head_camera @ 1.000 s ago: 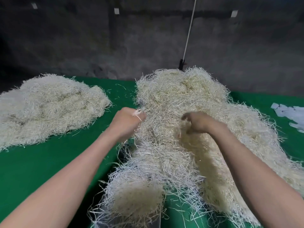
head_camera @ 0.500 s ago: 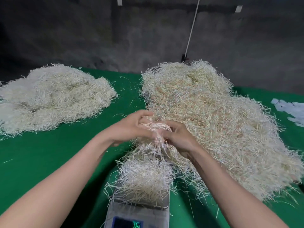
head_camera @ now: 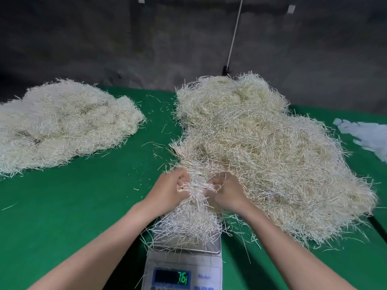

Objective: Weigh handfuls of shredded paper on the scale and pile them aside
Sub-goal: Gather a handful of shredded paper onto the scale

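Observation:
A white scale (head_camera: 184,266) stands at the near edge with a heap of shredded paper (head_camera: 188,225) on its steel pan; its green display reads 76. Just above that heap, my left hand (head_camera: 169,192) and my right hand (head_camera: 227,192) each grip one end of a small bunch of shreds (head_camera: 196,190) stretched between them. A big pile of shredded paper (head_camera: 257,151) spreads from behind my hands to the right. A second pile (head_camera: 62,122) lies apart at the far left.
Green cloth covers the table (head_camera: 83,206), with loose strands scattered on it between the piles. Crumpled white sheets (head_camera: 368,135) lie at the right edge. A dark wall and a thin white pole (head_camera: 234,34) stand behind the table.
My hands came together from the big pile, pulled a small bunch of shreds free, and now hold it lower and nearer, over the scale. The camera tilted down, showing the display.

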